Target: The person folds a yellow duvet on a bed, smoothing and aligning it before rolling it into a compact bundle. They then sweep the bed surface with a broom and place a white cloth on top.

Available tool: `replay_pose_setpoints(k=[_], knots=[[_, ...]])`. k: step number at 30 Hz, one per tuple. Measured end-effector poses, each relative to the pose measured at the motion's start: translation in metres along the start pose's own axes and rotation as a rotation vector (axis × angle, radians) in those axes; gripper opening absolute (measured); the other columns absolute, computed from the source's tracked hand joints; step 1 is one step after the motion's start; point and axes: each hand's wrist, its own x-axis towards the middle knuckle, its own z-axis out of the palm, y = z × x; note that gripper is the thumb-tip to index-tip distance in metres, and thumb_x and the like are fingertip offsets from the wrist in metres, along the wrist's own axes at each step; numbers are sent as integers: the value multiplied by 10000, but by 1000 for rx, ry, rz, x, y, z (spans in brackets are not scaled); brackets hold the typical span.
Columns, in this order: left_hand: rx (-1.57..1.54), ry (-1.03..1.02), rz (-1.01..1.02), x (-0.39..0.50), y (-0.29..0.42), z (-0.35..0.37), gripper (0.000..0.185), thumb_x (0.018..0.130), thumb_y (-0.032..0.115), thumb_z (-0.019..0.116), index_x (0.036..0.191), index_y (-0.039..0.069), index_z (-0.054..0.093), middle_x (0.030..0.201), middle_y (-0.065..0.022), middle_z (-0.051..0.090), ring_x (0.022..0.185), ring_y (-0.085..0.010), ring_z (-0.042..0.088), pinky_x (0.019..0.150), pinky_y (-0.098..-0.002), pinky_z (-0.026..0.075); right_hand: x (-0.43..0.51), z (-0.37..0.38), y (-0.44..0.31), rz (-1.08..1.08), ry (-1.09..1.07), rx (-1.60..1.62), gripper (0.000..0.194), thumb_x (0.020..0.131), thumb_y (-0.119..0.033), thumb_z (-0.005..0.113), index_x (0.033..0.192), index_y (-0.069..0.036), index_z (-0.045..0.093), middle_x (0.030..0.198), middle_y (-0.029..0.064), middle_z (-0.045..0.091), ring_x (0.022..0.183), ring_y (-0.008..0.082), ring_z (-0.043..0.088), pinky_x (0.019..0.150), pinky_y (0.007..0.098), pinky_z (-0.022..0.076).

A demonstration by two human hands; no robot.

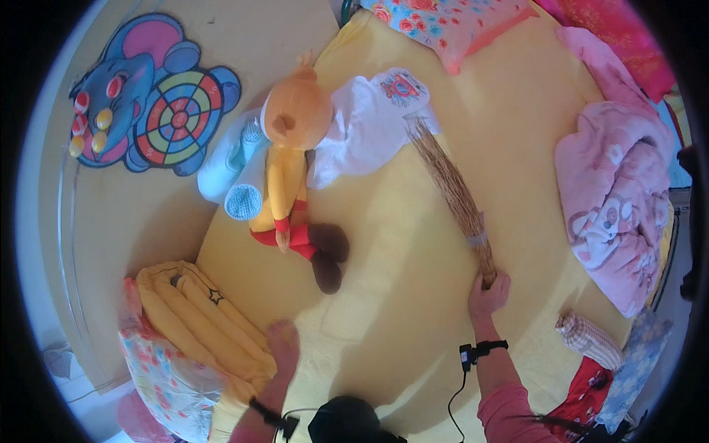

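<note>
My right hand (489,293) is closed around the lower end of a brush of bundled thin twigs (454,188), bound with a clear band. Its splayed tip touches a white cloth with a printed picture (360,127) lying on the yellow bed sheet (399,243). My left hand (283,340) is at the edge of a folded yellow quilted item (205,315); its fingers are unclear, and I cannot tell whether it grips. A plush doll in yellow and red (296,116) lies between the cloth and rolled pale-blue bedding (227,166).
A floral pillow (171,376) lies at lower left, another (432,27) at the top. Pink plush blanket (615,194) lies along the right edge, above a checked roll (590,338) and a red cloth (581,398). An elephant dartboard (177,113) is on the headboard panel at left.
</note>
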Motion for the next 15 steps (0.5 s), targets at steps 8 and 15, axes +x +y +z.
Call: replay_pose_setpoints(k=[8,15], knots=[[72,354,328,215,80,82,402,886,205,533,1235,6,534,1246,-249,523,1136,-451,453,968,-522,347,3,5,5,44,-39,-7,316,707,-134,715,969,-32,571,925,158,569,834,371,562,713,463,469],[199,186,204,212,64,78,528,881,336,527,1299,15,498,1320,-248,496,1205,-475,422,1012,-563,294,5,0,-2,116,-94,-31,319,722,-119,723,985,-25,568,929,162,560,854,387,557,723,468,466]])
